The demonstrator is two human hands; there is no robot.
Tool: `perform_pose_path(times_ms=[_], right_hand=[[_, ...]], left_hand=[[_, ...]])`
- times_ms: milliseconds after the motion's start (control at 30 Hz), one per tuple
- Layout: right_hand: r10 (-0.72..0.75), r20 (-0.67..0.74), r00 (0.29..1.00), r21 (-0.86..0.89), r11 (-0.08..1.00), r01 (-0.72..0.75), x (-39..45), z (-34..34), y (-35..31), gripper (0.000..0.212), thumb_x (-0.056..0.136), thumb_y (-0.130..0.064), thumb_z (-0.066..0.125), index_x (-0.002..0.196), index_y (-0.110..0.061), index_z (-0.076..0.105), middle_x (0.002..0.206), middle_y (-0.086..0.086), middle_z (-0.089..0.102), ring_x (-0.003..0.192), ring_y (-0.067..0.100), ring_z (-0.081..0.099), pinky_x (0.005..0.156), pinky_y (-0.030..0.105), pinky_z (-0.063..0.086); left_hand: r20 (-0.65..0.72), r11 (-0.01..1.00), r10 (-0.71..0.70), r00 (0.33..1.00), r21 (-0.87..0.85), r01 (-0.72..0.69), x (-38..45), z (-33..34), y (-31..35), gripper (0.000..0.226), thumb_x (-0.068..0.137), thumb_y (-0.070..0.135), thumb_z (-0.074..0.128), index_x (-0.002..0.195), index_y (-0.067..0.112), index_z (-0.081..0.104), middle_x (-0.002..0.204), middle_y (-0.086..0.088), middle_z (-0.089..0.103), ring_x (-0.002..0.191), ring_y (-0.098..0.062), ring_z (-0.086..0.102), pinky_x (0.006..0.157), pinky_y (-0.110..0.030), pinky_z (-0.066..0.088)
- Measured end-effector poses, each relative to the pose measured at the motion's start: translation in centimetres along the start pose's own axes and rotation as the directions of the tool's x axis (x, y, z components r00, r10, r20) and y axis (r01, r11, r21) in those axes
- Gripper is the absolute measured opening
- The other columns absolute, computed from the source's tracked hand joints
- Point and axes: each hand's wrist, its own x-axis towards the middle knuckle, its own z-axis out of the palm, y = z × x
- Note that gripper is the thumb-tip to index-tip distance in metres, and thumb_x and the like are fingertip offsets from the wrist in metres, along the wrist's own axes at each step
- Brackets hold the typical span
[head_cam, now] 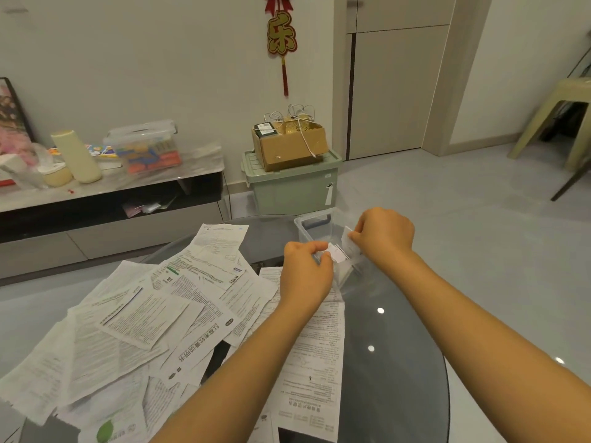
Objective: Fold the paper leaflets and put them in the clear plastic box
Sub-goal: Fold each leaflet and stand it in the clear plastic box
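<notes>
The clear plastic box is tough to read: see-through walls, glare off the glass, and both hands cover its near half. It sits near the far edge of the tabletop. Inside I can make out a few small folded leaflets, white, but how many I can't tell. The left hand has its fingers curled at the box's near rim, pinching either the rim or a folded piece; which one isn't clear. The right hand pinches a small folded leaflet with thumb and fingertips, holding it over the box opening. Both forearms run out of the bottom of the frame.

The table is round dark glass with ceiling lights reflected as bright dots on its right side. Floor is pale grey tile, walls off-white, with a beige door at the back.

The loose unfolded leaflets are spread in an overlapping heap across the left half of the tabletop, some hanging past the left edge, and one long sheet lies under the left forearm.

Further back: a low cabinet with a lidded storage tub and cream bottle, a green bin topped by a cardboard box of cables, a red wall ornament, and a beige stool cut off at the right
</notes>
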Motion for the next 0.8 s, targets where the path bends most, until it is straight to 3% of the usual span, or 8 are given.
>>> perform_pose_path(times_ms=[67, 200, 300, 367, 467, 567, 700, 800], right_hand=[[-0.006, 0.018, 1.0, -0.085, 0.996, 0.007, 0.6, 0.3, -0.3, 0.009, 0.085, -0.024, 0.061, 0.079, -0.018, 0.064, 0.073, 0.003, 0.058, 0.07, 0.024, 0.052, 0.062, 0.027, 0.035], [-0.038, 0.01, 0.999, -0.197, 0.98, 0.039, 1.2, 0.5, -0.7, 0.029, 0.083, -0.015, 0.06, 0.059, -0.017, 0.045, 0.058, 0.0, 0.041, 0.069, 0.023, 0.044, 0.064, 0.027, 0.032], [-0.056, -0.007, 0.998, -0.141, 0.988, 0.054, 1.6, 0.4, -0.8, 0.008, 0.085, -0.021, 0.062, 0.079, -0.017, 0.064, 0.07, 0.003, 0.057, 0.068, 0.023, 0.049, 0.064, 0.027, 0.034], [-0.053, -0.005, 0.999, -0.092, 0.994, 0.052, 1.7, 0.4, -0.9, 0.009, 0.085, -0.025, 0.063, 0.085, -0.017, 0.067, 0.079, 0.005, 0.065, 0.067, 0.023, 0.051, 0.061, 0.026, 0.035], [-0.077, 0.015, 0.997, -0.156, 0.985, 0.078, 1.6, 0.4, -0.8, 0.006, 0.084, -0.02, 0.063, 0.079, -0.016, 0.064, 0.067, 0.003, 0.056, 0.064, 0.023, 0.049, 0.06, 0.025, 0.034], [-0.081, 0.051, 0.995, -0.257, 0.962, 0.091, 1.6, 0.5, -0.7, 0.02, 0.083, -0.016, 0.062, 0.065, -0.016, 0.052, 0.058, 0.0, 0.042, 0.067, 0.024, 0.047, 0.063, 0.027, 0.034], [-0.089, 0.028, 0.996, -0.169, 0.981, 0.092, 2.0, 0.7, -0.8, 0.008, 0.084, -0.021, 0.063, 0.08, -0.014, 0.064, 0.072, 0.004, 0.06, 0.068, 0.024, 0.052, 0.062, 0.026, 0.037], [-0.079, 0.019, 0.997, -0.098, 0.992, 0.081, 2.0, 1.0, -0.9, 0.012, 0.085, -0.026, 0.064, 0.086, -0.014, 0.067, 0.08, 0.005, 0.067, 0.07, 0.023, 0.058, 0.061, 0.026, 0.042]], left_hand=[[0.003, 1.0, 0.006, 1.0, 0.023, -0.007, 0.5, 0.3, -0.5, 0.026, 0.093, 0.021, 0.053, 0.117, 0.023, 0.064, 0.125, -0.002, 0.052, 0.082, -0.002, 0.054, 0.066, -0.008, 0.038], [-0.01, 0.999, 0.018, 1.0, 0.027, -0.018, 0.5, 0.5, -0.8, 0.025, 0.094, 0.022, 0.052, 0.116, 0.024, 0.063, 0.124, -0.001, 0.05, 0.074, 0.005, 0.049, 0.057, -0.003, 0.032], [-0.01, 1.0, 0.015, 1.0, 0.022, -0.015, 0.5, 0.6, -0.9, 0.024, 0.094, 0.023, 0.052, 0.116, 0.025, 0.063, 0.125, 0.0, 0.05, 0.074, 0.003, 0.05, 0.053, -0.002, 0.034], [-0.009, 1.0, 0.005, 1.0, 0.008, -0.005, 0.5, 0.5, -1.0, 0.024, 0.094, 0.023, 0.052, 0.116, 0.025, 0.063, 0.126, -0.001, 0.049, 0.073, 0.003, 0.05, 0.052, 0.0, 0.037], [-0.009, 1.0, -0.001, 1.0, 0.002, 0.001, 0.5, 0.6, -1.0, 0.024, 0.095, 0.022, 0.052, 0.116, 0.025, 0.063, 0.126, -0.001, 0.048, 0.071, 0.005, 0.048, 0.051, 0.001, 0.035], [-0.006, 1.0, -0.014, 1.0, -0.002, 0.014, 0.6, 0.8, -1.0, 0.024, 0.095, 0.024, 0.052, 0.115, 0.026, 0.063, 0.127, 0.0, 0.05, 0.07, 0.006, 0.048, 0.051, -0.002, 0.032], [0.0, 1.0, -0.017, 1.0, -0.012, 0.017, 0.6, 0.7, -1.0, 0.024, 0.095, 0.024, 0.051, 0.115, 0.026, 0.063, 0.127, 0.001, 0.049, 0.07, 0.008, 0.047, 0.05, -0.001, 0.032], [-0.001, 0.999, -0.02, 1.0, -0.026, 0.02, 0.5, 0.7, -1.1, 0.024, 0.095, 0.023, 0.052, 0.115, 0.026, 0.063, 0.127, 0.0, 0.049, 0.07, 0.007, 0.047, 0.051, -0.002, 0.032]])
